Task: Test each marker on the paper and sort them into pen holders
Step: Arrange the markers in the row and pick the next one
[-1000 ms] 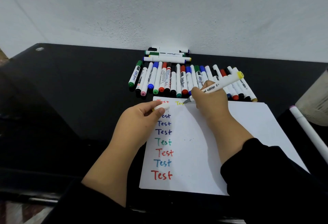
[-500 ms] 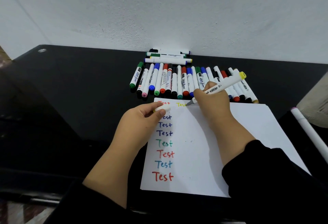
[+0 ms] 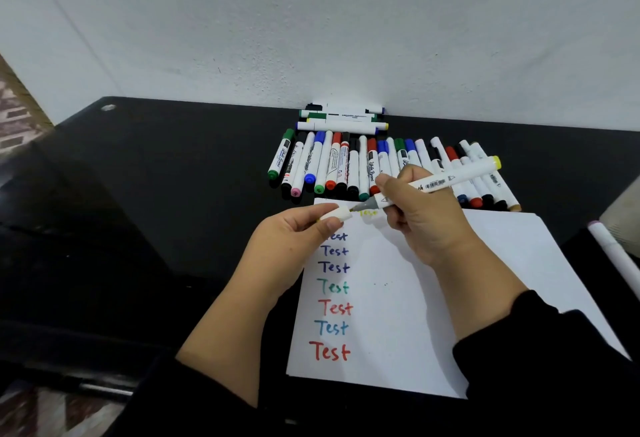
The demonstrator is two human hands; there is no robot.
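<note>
My right hand [image 3: 419, 215] grips a white marker with a yellow end [image 3: 450, 178], its tip pointing left at the white cap [image 3: 337, 215] pinched between thumb and fingers of my left hand [image 3: 294, 242]. Tip and cap nearly touch, just above the white paper [image 3: 433, 298]. The paper carries a column of "Test" words in several colours and a faint yellow one beside the marker tip. A row of several markers [image 3: 346, 166] lies beyond the paper.
Three or so more markers [image 3: 343, 120] are stacked against the white wall. A white marker with a pink end [image 3: 616, 256] lies at the right edge beside a pale object [image 3: 623, 211]. The black table [image 3: 156, 194] extends to the left.
My right hand has lifted the marker tip off the paper and swung it left to the cap. My left hand has raised the cap toward the tip.
</note>
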